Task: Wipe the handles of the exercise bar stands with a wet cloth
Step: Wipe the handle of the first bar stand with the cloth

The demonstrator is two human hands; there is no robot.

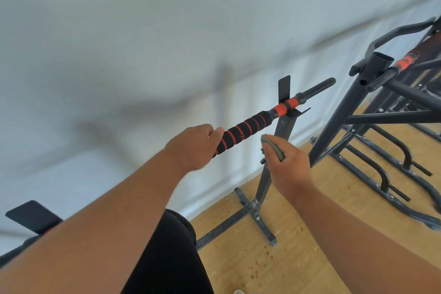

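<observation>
Up close, the left hand (194,148) curls around the black foam handle (243,132) with red spiral stripes, gripping its near end. That handle belongs to a bar (284,107) resting in the cradle of a grey stand (282,126), whose threaded end pokes out past the upright plate toward the white wall (143,31). The right hand (286,167) pinches a folded grey-green cloth (274,147) between thumb and fingers, just beside the handle but apart from it (a small gap shows between them). Open air lies above the bar and along the wall. To the right, a second dark frame (341,122) crowds close, its slanted legs and floor handles spread across the wooden floor (298,258). The stand's cross-shaped foot sits near the skirting. No writing can be read on any of the gear; everything is slightly blurred.
</observation>
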